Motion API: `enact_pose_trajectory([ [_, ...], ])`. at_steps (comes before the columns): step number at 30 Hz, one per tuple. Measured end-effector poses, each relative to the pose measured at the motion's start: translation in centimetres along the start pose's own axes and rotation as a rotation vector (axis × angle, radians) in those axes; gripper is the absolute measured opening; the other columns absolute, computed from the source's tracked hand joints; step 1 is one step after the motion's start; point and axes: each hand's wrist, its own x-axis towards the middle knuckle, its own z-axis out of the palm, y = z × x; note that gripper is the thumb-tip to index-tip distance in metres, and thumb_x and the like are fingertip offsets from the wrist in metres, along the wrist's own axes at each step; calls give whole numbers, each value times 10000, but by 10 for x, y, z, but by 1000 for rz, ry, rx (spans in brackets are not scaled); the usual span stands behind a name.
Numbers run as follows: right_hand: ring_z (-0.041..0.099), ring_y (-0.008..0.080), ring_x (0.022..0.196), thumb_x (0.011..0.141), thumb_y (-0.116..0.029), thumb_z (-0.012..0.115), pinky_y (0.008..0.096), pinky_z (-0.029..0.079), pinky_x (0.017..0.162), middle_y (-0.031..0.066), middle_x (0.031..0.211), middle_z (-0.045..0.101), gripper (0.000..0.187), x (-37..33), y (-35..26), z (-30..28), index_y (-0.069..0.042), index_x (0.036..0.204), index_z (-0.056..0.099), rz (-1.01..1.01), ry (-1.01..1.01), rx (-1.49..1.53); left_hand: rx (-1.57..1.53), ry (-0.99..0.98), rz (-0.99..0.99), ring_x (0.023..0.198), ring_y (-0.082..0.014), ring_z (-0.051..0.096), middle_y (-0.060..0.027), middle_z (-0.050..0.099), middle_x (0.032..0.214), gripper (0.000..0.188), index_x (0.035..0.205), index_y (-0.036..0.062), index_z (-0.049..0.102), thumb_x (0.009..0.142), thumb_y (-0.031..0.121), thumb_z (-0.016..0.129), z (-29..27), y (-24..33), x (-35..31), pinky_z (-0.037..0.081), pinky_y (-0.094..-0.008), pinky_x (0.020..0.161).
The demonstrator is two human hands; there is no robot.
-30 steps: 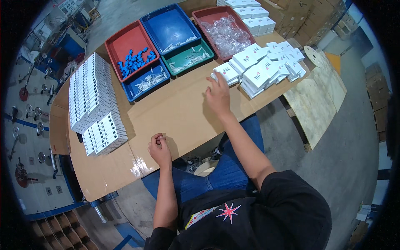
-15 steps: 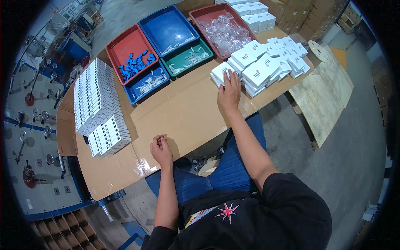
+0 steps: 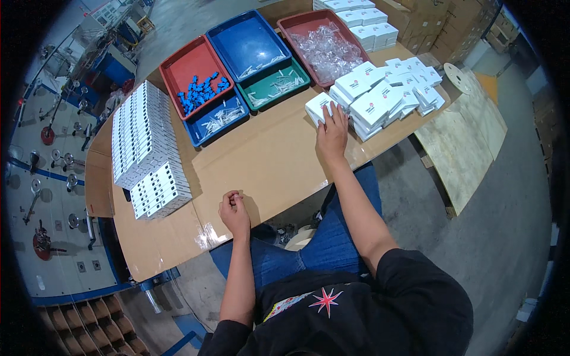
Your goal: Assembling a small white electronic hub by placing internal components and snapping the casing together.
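At the near left end of a loose pile of flat white cardboard boxes [image 3: 373,105], my right hand [image 3: 333,136] has its fingers laid over a white box [image 3: 316,105]. Its thumb is by the box's near edge; the fingers' underside is hidden. My left hand [image 3: 236,215] rests at the table's front edge, fingers curled in, with nothing visible in it. Farther left stand stacked white blocks with dark square openings [image 3: 159,191], the nearest things to that hand.
A red tray [image 3: 178,68] holds blue parts; a small blue tray [image 3: 193,135], a green tray [image 3: 255,102] and a big blue tray [image 3: 246,44] hold white pins. Clear plastic pieces fill another red tray [image 3: 291,29]. Cardboard [image 3: 255,160] covers the table. A plywood sheet [image 3: 463,148] stands right.
The whole view has shifted slightly, moving the table and trays a little to the right. My right hand stays at the same white box, and my left hand keeps its curled pose.
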Motion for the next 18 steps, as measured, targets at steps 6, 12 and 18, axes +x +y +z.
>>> enact_pose_trajectory([
  [6, 415, 361, 1463, 921, -107, 680, 564, 274, 1214, 126, 1514, 533, 501, 6, -4, -12, -85, 1415, 598, -68, 101, 106, 12, 11, 16, 773, -197, 650, -89, 718, 843, 111, 1028, 36, 704, 964, 95, 635, 1, 6, -2, 511, -355, 769],
  [12, 477, 352, 1421, 926, -103, 682, 574, 297, 1193, 123, 1474, 572, 495, -10, -63, -26, -84, 1414, 598, -146, -20, 346, -192, 50, -15, 864, -176, 673, -98, 721, 937, 156, 1093, 1, 685, 1006, 107, 610, -1, -2, -12, 532, -328, 822],
  [18, 617, 320, 1289, 991, -169, 671, 552, 349, 1173, 109, 1360, 673, 418, -64, -122, -49, -97, 1399, 613, -192, -238, 526, -415, -94, 75, 1098, -222, 661, -143, 669, 1221, 415, 1384, 8, 542, 999, 135, 628, -9, 40, -19, 511, -360, 995],
])
